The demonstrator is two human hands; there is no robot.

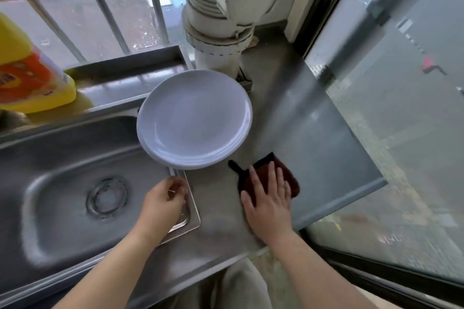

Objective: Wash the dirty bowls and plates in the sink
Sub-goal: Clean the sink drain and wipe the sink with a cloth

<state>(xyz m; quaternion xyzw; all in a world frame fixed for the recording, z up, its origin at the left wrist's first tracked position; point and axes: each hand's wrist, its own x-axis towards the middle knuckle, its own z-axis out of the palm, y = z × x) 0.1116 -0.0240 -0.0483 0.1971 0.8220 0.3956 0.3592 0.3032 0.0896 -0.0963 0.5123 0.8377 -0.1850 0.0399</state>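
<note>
nearest, two bare arms reach out from the bottom edge. the right hand (270, 198) lies flat on a dark red cloth (288, 178), palm down, fingers straight and a little spread. the cloth sits on the steel counter (221, 228), just right of the sink corner. a black strap on the cloth sticks out to the left, toward the plate.

the left hand (163, 203) is over the right rim of the sink (62, 183). its fingers are curled in with the thumb close to the fingertips. it looks like it pinches something tiny and thin, but it is too small to tell what.

the sink is shiny steel with a round drain (106, 198) in the bottom. no dish lies in the part of the sink that shows.

a bit farther, a white plate (194, 118) sits face up on the counter. its left edge hangs over the sink's right rim. it looks clean. no hand touches it.

at the far left, a yellow bottle (30, 73) with an orange label stands on the ledge behind the sink. behind the plate a fat white pipe (216, 40) goes up. farthest off are metal window bars (108, 25), and a glass door (389, 83) on the right.
</note>
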